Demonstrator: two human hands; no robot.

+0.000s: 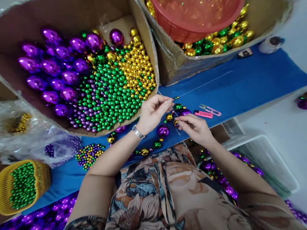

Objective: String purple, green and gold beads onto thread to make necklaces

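My left hand [154,111], with a metal watch [138,132] on the wrist, pinches a thin white thread [203,84] with a few tiny green and gold beads [176,98] just past its fingertips. Below and to the right, my right hand [196,127] is closed, thumb against fingers, on a thin line running between the hands; whether part of it is a needle I cannot tell. A garland of purple, green and gold beads [162,130] curves on the blue cloth [263,75] under both hands. Thread snips [211,110] and a pink packet [204,114] lie to the right.
An open cardboard box [153,49] of purple, green and gold beads stands ahead. Beside it, another box [192,65] holds a red basket [200,27]. A yellow basket [43,177] of green beads and a bead pile [89,156] sit left; a white crate [290,171] is lower right.
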